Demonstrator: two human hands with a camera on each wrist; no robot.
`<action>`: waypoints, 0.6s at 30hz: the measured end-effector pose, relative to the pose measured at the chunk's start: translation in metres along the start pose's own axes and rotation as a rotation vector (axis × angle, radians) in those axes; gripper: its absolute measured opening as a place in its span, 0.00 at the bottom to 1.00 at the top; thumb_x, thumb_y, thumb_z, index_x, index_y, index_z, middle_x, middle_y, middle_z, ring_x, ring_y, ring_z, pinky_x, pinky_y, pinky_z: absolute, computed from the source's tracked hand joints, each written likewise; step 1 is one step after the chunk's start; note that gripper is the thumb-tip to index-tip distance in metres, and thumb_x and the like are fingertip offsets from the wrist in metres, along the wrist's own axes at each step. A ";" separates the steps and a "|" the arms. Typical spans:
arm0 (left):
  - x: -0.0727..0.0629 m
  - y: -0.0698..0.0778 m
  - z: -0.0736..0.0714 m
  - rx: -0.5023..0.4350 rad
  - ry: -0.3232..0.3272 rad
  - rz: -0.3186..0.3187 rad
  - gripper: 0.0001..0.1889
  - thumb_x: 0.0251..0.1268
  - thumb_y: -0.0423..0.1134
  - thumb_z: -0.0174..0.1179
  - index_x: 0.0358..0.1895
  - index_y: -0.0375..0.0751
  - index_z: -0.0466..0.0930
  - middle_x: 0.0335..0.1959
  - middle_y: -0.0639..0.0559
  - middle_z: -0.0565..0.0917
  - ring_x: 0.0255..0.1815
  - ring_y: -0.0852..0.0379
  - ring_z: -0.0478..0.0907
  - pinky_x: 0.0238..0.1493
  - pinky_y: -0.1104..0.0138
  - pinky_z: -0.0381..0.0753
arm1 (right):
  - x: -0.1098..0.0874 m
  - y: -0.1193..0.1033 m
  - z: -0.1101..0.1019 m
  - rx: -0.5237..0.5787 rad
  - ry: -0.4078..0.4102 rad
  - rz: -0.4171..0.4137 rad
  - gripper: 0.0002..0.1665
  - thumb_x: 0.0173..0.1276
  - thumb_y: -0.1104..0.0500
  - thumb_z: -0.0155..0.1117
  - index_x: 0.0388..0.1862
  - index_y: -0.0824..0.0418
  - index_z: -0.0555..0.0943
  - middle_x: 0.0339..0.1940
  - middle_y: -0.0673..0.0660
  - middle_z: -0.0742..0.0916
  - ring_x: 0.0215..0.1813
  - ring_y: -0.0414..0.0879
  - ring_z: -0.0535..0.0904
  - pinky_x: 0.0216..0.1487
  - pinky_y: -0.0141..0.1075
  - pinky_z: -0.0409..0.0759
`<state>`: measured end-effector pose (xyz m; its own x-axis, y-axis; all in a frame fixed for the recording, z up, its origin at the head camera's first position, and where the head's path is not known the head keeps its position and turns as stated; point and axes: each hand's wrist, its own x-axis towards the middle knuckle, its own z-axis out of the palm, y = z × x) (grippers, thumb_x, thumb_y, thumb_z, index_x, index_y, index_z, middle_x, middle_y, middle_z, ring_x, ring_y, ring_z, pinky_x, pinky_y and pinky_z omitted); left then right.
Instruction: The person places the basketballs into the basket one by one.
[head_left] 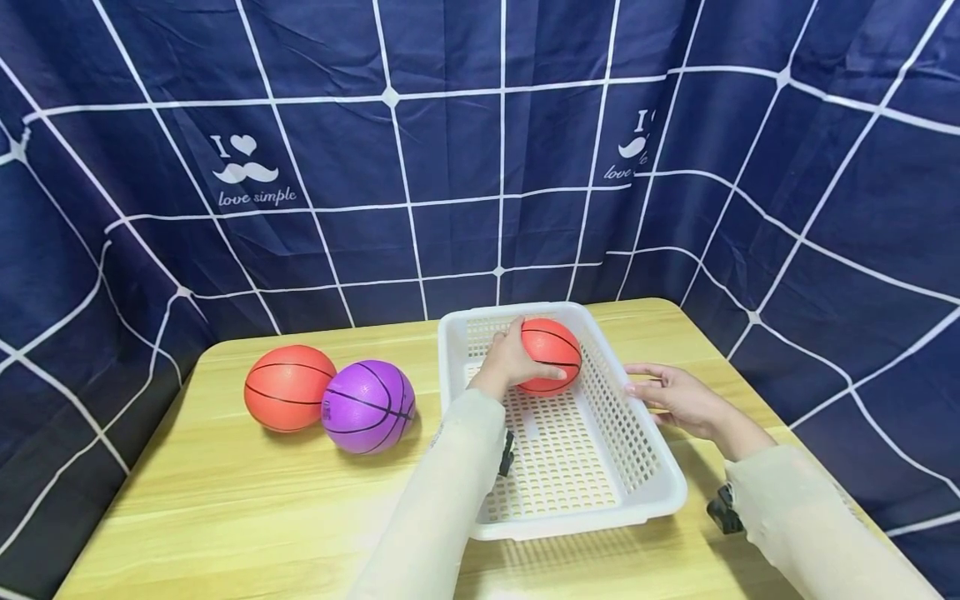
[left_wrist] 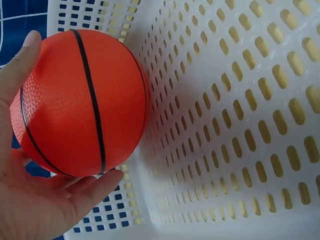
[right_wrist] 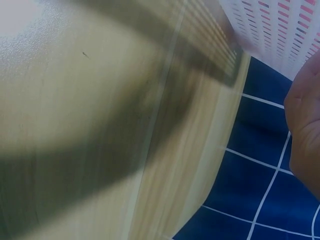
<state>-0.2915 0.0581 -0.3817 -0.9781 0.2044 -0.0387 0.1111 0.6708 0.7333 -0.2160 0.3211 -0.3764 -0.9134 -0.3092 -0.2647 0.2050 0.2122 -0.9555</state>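
My left hand [head_left: 510,362] holds an orange-red toy basketball [head_left: 553,352] inside the far end of a white perforated plastic basket [head_left: 581,525]. In the left wrist view the thumb and fingers of that hand [left_wrist: 37,195] spread round the ball [left_wrist: 107,107], which sits by the basket's slotted wall [left_wrist: 215,100]. My right hand [head_left: 686,402] is at the basket's right side, its extended fingers against the outer rim. Only part of this hand [right_wrist: 306,125] shows in the right wrist view, beside the basket [right_wrist: 280,30]; its fingertips are hidden there.
Left of the basket, another orange-red basketball [head_left: 288,387] and a purple one [head_left: 369,407] rest side by side on the wooden table [head_left: 247,517]. A dark blue curtain [head_left: 450,167] with white lines hangs behind and around the table.
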 end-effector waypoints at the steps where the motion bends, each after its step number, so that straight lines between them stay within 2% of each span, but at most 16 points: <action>1: 0.000 0.000 -0.001 0.001 -0.002 0.000 0.61 0.34 0.57 0.78 0.75 0.52 0.50 0.63 0.42 0.67 0.60 0.46 0.68 0.53 0.54 0.75 | 0.000 0.000 0.000 0.000 0.000 0.000 0.37 0.72 0.60 0.57 0.71 0.73 0.52 0.49 0.60 0.84 0.47 0.47 0.82 0.42 0.37 0.82; 7: -0.004 0.001 -0.007 0.007 -0.011 -0.028 0.63 0.33 0.59 0.78 0.76 0.55 0.47 0.65 0.40 0.64 0.60 0.44 0.68 0.54 0.52 0.74 | 0.000 -0.001 0.000 -0.007 0.009 0.004 0.38 0.72 0.60 0.57 0.71 0.73 0.52 0.49 0.60 0.84 0.46 0.46 0.83 0.41 0.37 0.82; 11: -0.007 0.003 -0.019 0.012 -0.012 -0.029 0.64 0.31 0.61 0.77 0.76 0.57 0.45 0.67 0.40 0.62 0.62 0.42 0.66 0.56 0.51 0.73 | 0.000 0.000 0.001 -0.005 0.013 0.007 0.38 0.71 0.60 0.57 0.71 0.73 0.52 0.49 0.60 0.84 0.46 0.46 0.83 0.42 0.38 0.82; 18: -0.005 0.003 -0.056 0.024 -0.017 0.063 0.64 0.32 0.60 0.78 0.76 0.55 0.45 0.68 0.39 0.61 0.65 0.45 0.64 0.57 0.50 0.71 | 0.000 0.000 0.001 -0.004 0.013 0.005 0.38 0.72 0.60 0.57 0.71 0.73 0.52 0.49 0.59 0.84 0.46 0.46 0.82 0.42 0.38 0.81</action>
<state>-0.2957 0.0196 -0.3412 -0.9658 0.2592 -0.0047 0.1771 0.6727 0.7185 -0.2161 0.3205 -0.3770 -0.9169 -0.2957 -0.2679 0.2084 0.2178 -0.9535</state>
